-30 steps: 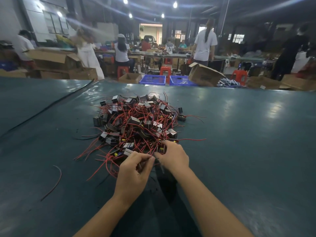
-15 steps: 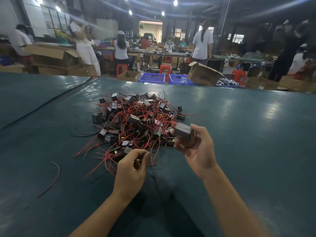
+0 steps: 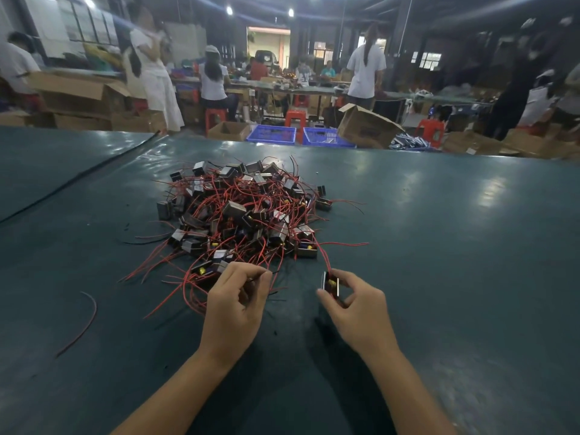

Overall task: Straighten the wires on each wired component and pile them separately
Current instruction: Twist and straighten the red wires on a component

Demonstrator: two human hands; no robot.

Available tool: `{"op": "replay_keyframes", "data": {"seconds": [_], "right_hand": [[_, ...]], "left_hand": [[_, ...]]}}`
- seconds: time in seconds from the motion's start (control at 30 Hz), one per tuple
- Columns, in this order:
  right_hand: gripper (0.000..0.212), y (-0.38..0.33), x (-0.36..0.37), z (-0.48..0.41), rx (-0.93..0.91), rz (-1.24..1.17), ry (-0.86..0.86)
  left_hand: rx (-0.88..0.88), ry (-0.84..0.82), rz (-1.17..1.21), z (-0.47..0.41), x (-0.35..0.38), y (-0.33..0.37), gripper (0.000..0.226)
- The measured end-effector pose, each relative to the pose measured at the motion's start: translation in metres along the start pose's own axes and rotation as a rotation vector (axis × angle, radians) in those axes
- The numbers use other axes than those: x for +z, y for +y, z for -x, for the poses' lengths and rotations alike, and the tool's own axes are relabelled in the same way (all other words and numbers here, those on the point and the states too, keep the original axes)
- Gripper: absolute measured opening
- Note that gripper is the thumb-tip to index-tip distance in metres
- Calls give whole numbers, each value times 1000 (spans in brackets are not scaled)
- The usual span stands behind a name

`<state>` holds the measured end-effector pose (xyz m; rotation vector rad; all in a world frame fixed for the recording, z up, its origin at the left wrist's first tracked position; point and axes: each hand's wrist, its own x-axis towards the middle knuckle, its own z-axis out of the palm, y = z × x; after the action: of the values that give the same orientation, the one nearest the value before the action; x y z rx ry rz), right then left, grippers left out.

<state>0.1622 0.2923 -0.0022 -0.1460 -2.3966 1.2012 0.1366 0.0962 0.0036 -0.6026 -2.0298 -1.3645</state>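
Component (image 3: 331, 283) sits pinched in the right hand (image 3: 354, 312), its red wire (image 3: 320, 252) running up to the pile (image 3: 241, 211); left hand (image 3: 235, 306) pinches wire ends.

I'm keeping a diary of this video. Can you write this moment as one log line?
right hand: holds one wired component | left hand: pinches wire | tangled pile: on table | sorted pile: none seen
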Motion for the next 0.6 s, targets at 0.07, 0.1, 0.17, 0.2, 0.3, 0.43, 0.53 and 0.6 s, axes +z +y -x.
{"op": "replay_keyframes", "data": {"seconds": [0.07,0.1,0.17,0.2,0.3,0.43,0.53,0.6], "right_hand": [[41,1,-4,1,26,93,-30],[38,1,-8,0,45,94,-26],[27,1,-16,-5,105,47,-35],[21,2,-22,-8,147,33,-65],[21,2,-34,-12,261,-86,-177],[26,-12,-35,-7,318,-615,-251],[26,-21,-26,-3,293,-864,-301],[28,-24,-18,-1,269,-898,-285]], "left_hand": [[-9,-8,21,0,0,1,4],[-18,-7,34,1,0,1,3],[-33,-3,51,1,0,0,4],[-38,-5,55,1,0,0,5],[-50,-25,67,1,1,1,4],[-47,-56,56,3,2,0,5],[-17,-78,35,5,3,2,5],[-4,-82,29,5,4,4,7]]}}
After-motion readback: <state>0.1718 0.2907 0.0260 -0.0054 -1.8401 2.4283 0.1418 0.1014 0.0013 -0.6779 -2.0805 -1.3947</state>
